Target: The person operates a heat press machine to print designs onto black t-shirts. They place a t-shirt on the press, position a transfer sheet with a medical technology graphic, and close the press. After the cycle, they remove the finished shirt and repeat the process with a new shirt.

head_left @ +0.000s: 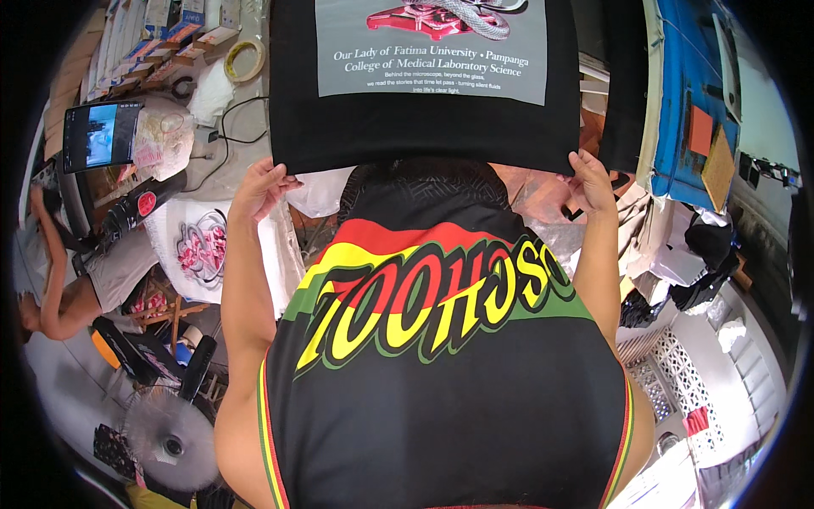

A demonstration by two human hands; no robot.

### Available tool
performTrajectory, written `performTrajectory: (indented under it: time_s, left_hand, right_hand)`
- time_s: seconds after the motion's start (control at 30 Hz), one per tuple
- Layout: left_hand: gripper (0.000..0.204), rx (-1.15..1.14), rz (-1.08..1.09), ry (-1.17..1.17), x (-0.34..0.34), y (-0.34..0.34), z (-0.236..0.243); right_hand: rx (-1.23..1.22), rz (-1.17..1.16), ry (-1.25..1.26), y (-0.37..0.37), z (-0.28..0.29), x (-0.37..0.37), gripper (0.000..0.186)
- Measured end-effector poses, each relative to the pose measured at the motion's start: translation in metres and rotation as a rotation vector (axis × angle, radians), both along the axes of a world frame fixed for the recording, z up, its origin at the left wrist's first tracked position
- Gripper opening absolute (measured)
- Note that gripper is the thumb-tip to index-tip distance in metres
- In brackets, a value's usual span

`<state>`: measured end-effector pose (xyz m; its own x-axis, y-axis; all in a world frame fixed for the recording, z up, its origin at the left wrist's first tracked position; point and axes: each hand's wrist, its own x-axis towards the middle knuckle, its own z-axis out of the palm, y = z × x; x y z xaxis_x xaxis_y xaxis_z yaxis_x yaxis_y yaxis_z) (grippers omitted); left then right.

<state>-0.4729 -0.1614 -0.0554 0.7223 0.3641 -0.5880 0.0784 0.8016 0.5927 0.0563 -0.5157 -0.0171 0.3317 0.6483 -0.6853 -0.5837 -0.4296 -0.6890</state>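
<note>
Black shirt (297,110), grey printed panel (339,81) showing, spread out ahead of the person. Worktop (244,157) to its left. Fan (172,445) at lower left, blades blurred. Lit screen (103,136) at far left. Left grip (261,188) pinches the shirt's near left corner; right grip (591,180), near right corner. Tape roll (244,61) on worktop, beside shirt.

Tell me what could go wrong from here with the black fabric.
The left hand and right hand pinch opposite lower corners of the black fabric, so an uneven pull could skew it. Its grey printed panel might crease if the fabric buckles. The dark cable near its left edge could snag it.
</note>
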Motion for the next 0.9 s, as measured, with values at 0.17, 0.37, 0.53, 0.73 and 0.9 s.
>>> performTrajectory:
  time_s: [0.17,0.37,0.53,0.73,0.9]
  left_hand:
    - [0.014,0.041,-0.044,0.083,-0.002,0.008,0.010]
    - [0.012,0.072,-0.110,0.138,-0.002,0.013,0.005]
    - [0.015,0.441,-0.209,0.490,0.008,0.028,-0.002]
    - [0.025,1.727,-0.003,0.578,0.106,0.061,0.045]
    - [0.036,1.925,-0.115,0.283,0.192,0.059,0.055]
  right_hand:
    - [-0.045,0.003,-0.011,-0.010,0.000,0.009,0.021]
    - [-0.044,0.007,-0.048,-0.005,0.004,0.005,0.021]
    - [-0.253,0.098,-0.244,-0.001,-0.011,0.014,0.025]
    - [-0.267,0.037,-1.555,0.080,-0.008,0.007,0.034]
    - [0.063,0.169,-1.838,0.165,0.017,-0.024,0.042]
